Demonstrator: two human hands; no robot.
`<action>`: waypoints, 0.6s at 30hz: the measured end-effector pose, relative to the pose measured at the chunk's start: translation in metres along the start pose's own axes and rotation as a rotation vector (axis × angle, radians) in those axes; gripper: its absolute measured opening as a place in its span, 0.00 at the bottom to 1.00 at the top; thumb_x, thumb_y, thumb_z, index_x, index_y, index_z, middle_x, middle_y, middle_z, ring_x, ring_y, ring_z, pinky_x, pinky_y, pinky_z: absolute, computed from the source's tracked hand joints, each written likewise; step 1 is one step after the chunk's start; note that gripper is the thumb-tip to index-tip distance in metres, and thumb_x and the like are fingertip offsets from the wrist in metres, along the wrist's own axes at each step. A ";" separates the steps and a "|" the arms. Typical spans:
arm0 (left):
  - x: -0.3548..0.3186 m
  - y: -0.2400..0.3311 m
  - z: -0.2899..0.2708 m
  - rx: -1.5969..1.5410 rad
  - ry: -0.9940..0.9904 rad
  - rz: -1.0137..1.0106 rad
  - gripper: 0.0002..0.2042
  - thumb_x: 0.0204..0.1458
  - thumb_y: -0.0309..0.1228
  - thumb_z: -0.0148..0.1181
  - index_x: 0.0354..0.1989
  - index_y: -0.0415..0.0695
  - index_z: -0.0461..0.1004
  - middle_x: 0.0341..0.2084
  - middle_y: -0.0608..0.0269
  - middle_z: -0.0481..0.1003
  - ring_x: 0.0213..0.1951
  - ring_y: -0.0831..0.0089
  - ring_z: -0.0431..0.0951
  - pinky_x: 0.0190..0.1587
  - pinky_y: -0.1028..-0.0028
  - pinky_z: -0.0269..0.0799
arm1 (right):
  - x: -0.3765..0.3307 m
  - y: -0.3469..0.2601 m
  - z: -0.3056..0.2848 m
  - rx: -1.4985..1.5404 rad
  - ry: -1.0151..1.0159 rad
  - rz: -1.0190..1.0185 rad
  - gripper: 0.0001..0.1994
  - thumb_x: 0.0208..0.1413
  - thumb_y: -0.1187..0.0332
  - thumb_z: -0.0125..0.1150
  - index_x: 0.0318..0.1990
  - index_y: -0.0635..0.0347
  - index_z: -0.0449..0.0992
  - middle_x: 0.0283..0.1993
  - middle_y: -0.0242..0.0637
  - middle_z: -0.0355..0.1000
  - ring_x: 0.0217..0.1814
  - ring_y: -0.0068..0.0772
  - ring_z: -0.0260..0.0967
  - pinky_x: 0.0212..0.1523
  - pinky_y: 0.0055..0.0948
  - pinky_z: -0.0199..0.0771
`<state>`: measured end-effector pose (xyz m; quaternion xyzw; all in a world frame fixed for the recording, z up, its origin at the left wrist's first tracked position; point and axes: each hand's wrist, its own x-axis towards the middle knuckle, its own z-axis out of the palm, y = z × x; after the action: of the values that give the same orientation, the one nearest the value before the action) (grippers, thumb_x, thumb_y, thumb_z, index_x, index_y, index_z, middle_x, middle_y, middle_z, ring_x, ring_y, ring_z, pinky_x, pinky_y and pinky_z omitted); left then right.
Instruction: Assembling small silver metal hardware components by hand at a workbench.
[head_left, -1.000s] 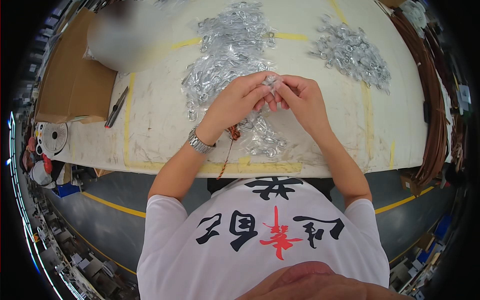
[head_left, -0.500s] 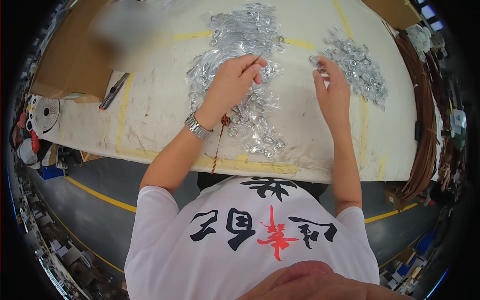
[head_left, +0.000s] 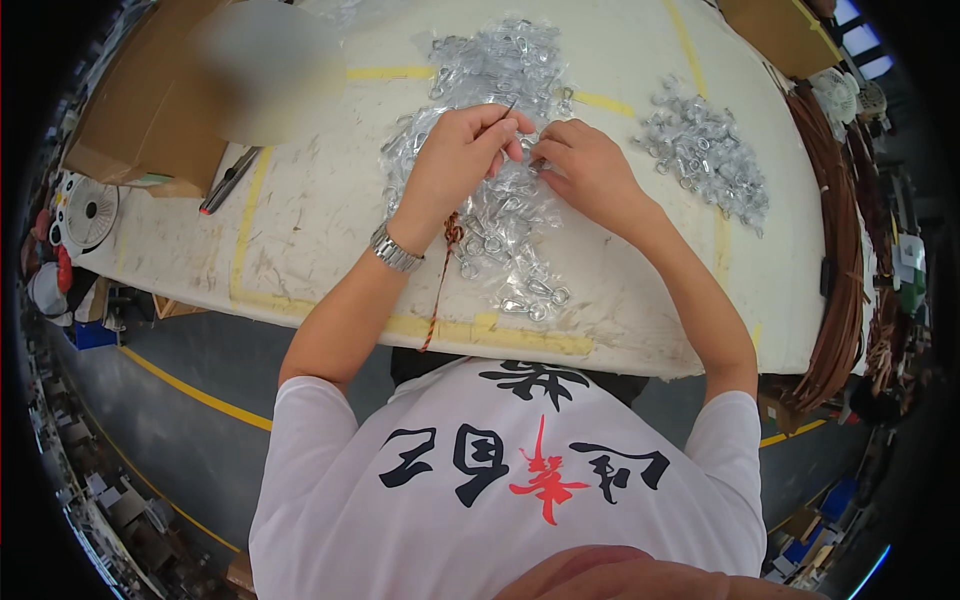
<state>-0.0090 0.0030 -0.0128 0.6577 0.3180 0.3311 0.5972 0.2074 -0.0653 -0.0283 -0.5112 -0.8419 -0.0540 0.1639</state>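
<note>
Clips in clear bags (head_left: 500,215) lie heaped down the middle of the table (head_left: 320,220), partly under the left hand (head_left: 465,155), which pinches a thin dark stick (head_left: 512,107) between thumb and forefinger. The right hand (head_left: 590,172) bends its fingers at the heap's right edge; whether they grip anything, I cannot tell. A smaller pile (head_left: 705,150) of bagged clips sits farther right.

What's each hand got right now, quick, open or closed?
Left hand: closed, pinching a thin dark thing.
Right hand: fingers curled by the pile of bagged metal clips; can't tell whether it holds anything.
</note>
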 end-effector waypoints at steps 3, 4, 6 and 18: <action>-0.003 0.003 0.000 -0.030 0.001 -0.020 0.11 0.69 0.31 0.55 0.48 0.41 0.84 0.26 0.74 0.77 0.23 0.89 0.66 0.25 0.84 0.61 | -0.006 0.004 -0.008 0.252 0.011 0.174 0.08 0.56 0.71 0.69 0.43 0.59 0.82 0.45 0.33 0.79 0.51 0.37 0.75 0.48 0.38 0.77; -0.003 0.005 0.000 -0.020 0.019 -0.015 0.11 0.68 0.32 0.56 0.47 0.40 0.83 0.26 0.72 0.78 0.23 0.86 0.68 0.27 0.82 0.64 | -0.007 0.004 -0.008 0.455 0.085 0.298 0.08 0.60 0.70 0.68 0.44 0.61 0.81 0.42 0.34 0.80 0.46 0.34 0.77 0.45 0.36 0.78; -0.003 0.010 0.003 -0.013 0.035 -0.009 0.11 0.66 0.32 0.57 0.46 0.39 0.83 0.26 0.70 0.79 0.23 0.84 0.69 0.29 0.80 0.67 | -0.011 0.005 -0.013 0.655 0.160 0.423 0.08 0.63 0.68 0.68 0.44 0.63 0.81 0.39 0.34 0.81 0.41 0.31 0.78 0.42 0.33 0.79; -0.006 0.002 0.011 0.286 -0.150 0.036 0.10 0.64 0.33 0.63 0.35 0.38 0.79 0.24 0.73 0.77 0.28 0.86 0.70 0.31 0.82 0.64 | -0.035 -0.030 -0.021 1.456 0.153 0.780 0.09 0.66 0.68 0.67 0.46 0.66 0.81 0.31 0.31 0.78 0.29 0.18 0.72 0.34 0.22 0.74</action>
<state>-0.0035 -0.0083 -0.0118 0.7644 0.3046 0.2429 0.5138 0.2004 -0.1148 -0.0177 -0.5274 -0.4150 0.5308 0.5176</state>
